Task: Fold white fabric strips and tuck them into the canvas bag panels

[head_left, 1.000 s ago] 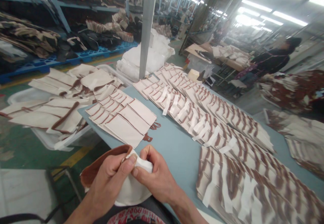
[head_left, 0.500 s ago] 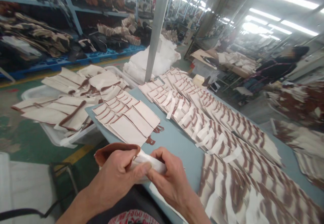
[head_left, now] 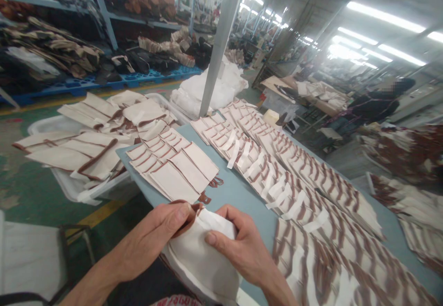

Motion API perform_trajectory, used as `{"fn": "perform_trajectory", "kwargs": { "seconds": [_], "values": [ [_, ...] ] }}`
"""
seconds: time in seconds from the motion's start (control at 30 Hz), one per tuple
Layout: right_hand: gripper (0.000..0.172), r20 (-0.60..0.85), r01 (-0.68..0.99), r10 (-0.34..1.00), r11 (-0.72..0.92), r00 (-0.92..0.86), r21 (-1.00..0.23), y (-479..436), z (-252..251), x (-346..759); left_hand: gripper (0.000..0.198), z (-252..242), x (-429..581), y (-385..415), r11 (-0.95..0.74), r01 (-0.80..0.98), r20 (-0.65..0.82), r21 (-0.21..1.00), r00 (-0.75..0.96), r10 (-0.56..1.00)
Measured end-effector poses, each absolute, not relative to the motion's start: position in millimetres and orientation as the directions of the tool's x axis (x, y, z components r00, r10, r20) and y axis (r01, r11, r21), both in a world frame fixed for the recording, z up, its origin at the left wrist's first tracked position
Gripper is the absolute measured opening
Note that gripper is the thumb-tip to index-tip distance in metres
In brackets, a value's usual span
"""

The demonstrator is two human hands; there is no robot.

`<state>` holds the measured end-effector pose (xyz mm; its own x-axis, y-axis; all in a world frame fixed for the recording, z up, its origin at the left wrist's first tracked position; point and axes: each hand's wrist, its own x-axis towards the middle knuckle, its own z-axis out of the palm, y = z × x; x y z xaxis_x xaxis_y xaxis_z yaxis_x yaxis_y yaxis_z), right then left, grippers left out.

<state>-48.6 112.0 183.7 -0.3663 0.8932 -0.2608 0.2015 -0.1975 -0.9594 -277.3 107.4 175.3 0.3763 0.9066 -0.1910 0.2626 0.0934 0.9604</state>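
Low in the middle of the view, in front of the table edge, I hold a cream fabric pouch with a brown edge. My left hand grips its brown-edged rim, thumb on top. With the thumb on the cream face, my right hand pinches the other side, where a white strip lies along the top. The fingers behind the fabric are partly hidden. Just beyond my hands, overlapping rows of cream pieces with brown edges lie on the blue-grey table, beside small brown loops.
Long rows of brown-edged cream pieces cover the table's right side, some with white strips. A white bin heaped with similar pieces stands left. A metal post rises behind the table. A person is at the far right.
The pouch has opened out and hangs lower, showing its broad cream face. My left hand has shifted along the brown rim; my right hand has moved slightly right.
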Motion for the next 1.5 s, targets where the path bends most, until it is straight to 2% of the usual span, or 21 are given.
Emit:
{"fn": "perform_trajectory", "kwargs": {
  "seconds": [0.17,0.27,0.5,0.63,0.73,0.8,0.9,0.97,1.03,1.13,1.2,1.27,1.37,1.5],
  "values": [
    [0.038,-0.225,0.321,0.909,-0.109,-0.350,-0.941,110.9,183.3,-52.4,0.055,180.3,-275.0,114.5,0.153,0.234,-0.240,0.960,0.412,0.879],
    [0.027,-0.207,0.428,0.924,-0.054,-0.321,-0.902,108.6,185.0,-54.3,0.053,185.2,-271.6,114.9,0.127,0.211,-0.208,0.969,0.427,0.880],
    [0.018,-0.171,0.532,0.936,0.020,-0.307,-0.846,97.0,184.7,-54.7,0.047,195.1,-269.9,107.8,-0.154,0.366,-0.008,0.918,0.405,0.915],
    [0.014,-0.056,0.559,0.940,0.151,-0.337,-0.815,90.1,184.2,-54.9,0.038,191.5,-270.7,103.9,-0.339,0.454,0.121,0.824,0.443,0.888],
    [0.012,0.096,0.567,0.913,0.326,-0.397,-0.757,84.9,178.9,-58.6,0.035,185.1,-264.7,101.2,-0.489,0.547,0.331,0.680,0.367,0.869],
    [0.010,0.190,0.590,0.891,0.420,-0.412,-0.690,81.4,171.4,-62.9,0.035,179.4,-258.0,99.3,-0.529,0.626,0.452,0.573,0.297,0.841],
    [0.008,0.229,0.633,0.900,0.426,-0.372,-0.646,76.7,159.3,-69.7,0.036,171.6,-247.2,97.0,-0.506,0.710,0.532,0.489,0.217,0.818],
    [0.009,0.165,0.609,0.928,0.346,-0.334,-0.714,74.5,155.7,-71.5,0.037,169.4,-242.5,97.0,-0.490,0.720,0.554,0.491,0.176,0.814],
    [0.014,0.049,0.543,0.950,0.219,-0.310,-0.811,73.4,157.8,-69.2,0.038,170.9,-242.9,99.3,-0.458,0.675,0.476,0.578,0.176,0.861],
    [0.025,-0.114,0.439,0.958,0.015,-0.265,-0.898,75.7,169.0,-57.1,0.039,178.6,-256.1,106.4,-0.226,0.474,0.081,0.851,0.307,0.948],
    [0.036,-0.175,0.327,0.950,-0.084,-0.259,-0.941,80.5,177.3,-44.7,0.044,184.3,-270.8,111.0,-0.014,0.295,-0.118,0.955,0.426,0.897],
    [0.048,-0.200,0.159,0.941,-0.161,-0.274,-0.974,87.3,183.2,-31.1,0.058,188.3,-285.6,114.0,0.088,0.165,-0.156,0.982,0.463,0.872],
    [0.057,-0.226,-0.055,0.946,-0.244,-0.233,-0.968,98.6,186.7,-12.7,0.065,190.4,-300.6,114.7,0.092,0.179,-0.168,0.980,0.478,0.862],
    [0.065,-0.284,-0.171,0.952,-0.300,-0.110,-0.938,111.1,186.8,5.1,0.040,186.7,-305.9,111.0,0.002,0.316,-0.148,0.949,0.442,0.885]
  ]
}}
